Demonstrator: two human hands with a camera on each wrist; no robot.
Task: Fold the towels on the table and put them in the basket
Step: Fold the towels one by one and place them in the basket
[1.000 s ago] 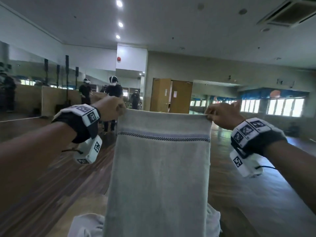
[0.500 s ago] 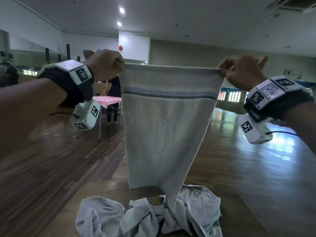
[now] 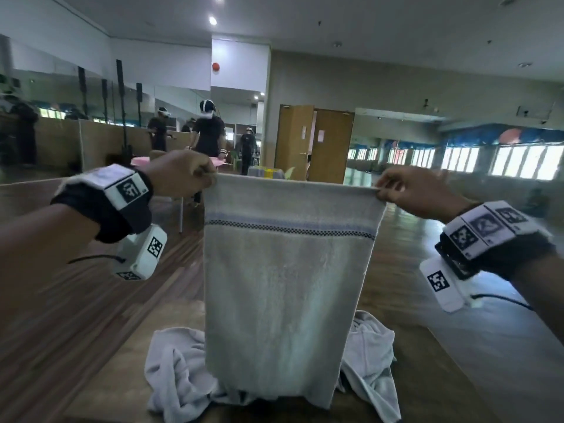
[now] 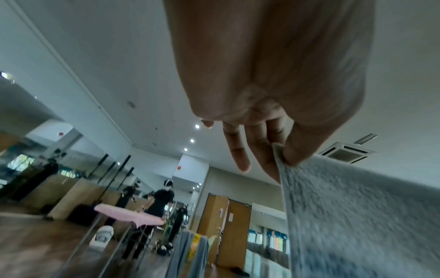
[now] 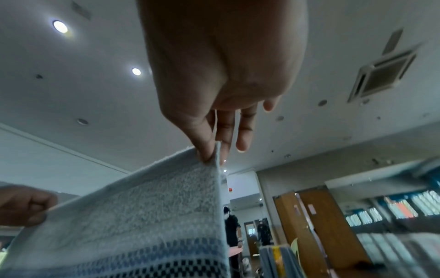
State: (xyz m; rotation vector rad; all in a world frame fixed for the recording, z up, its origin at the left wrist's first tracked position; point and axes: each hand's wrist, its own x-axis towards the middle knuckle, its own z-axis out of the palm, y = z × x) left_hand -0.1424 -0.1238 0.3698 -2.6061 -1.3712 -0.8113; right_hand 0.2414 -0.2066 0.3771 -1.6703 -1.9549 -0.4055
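A pale grey towel point(image 3: 283, 285) with a blue and black checked band hangs flat in front of me, its lower edge just above the table. My left hand point(image 3: 186, 174) pinches its top left corner, thumb against forefinger point(image 4: 289, 156). My right hand point(image 3: 406, 187) pinches the top right corner point(image 5: 214, 154) in the same way. Behind the hanging towel a heap of crumpled white towels point(image 3: 180, 370) lies on the wooden table point(image 3: 116, 392). In the wrist views the towel point(image 4: 357, 216) point(image 5: 142, 216) stretches taut between both hands. No basket that I can be sure of shows.
Wooden floor surrounds the table. Several people stand far off by a pink-covered table point(image 4: 128, 216). A grey and yellow object point(image 3: 265, 172) sits beyond the towel's top edge. Wooden doors point(image 3: 314, 141) are at the back.
The towel and both hands have come down from high in view to chest height. Its lower edge now hangs just over the towel heap, and the cloth is straighter.
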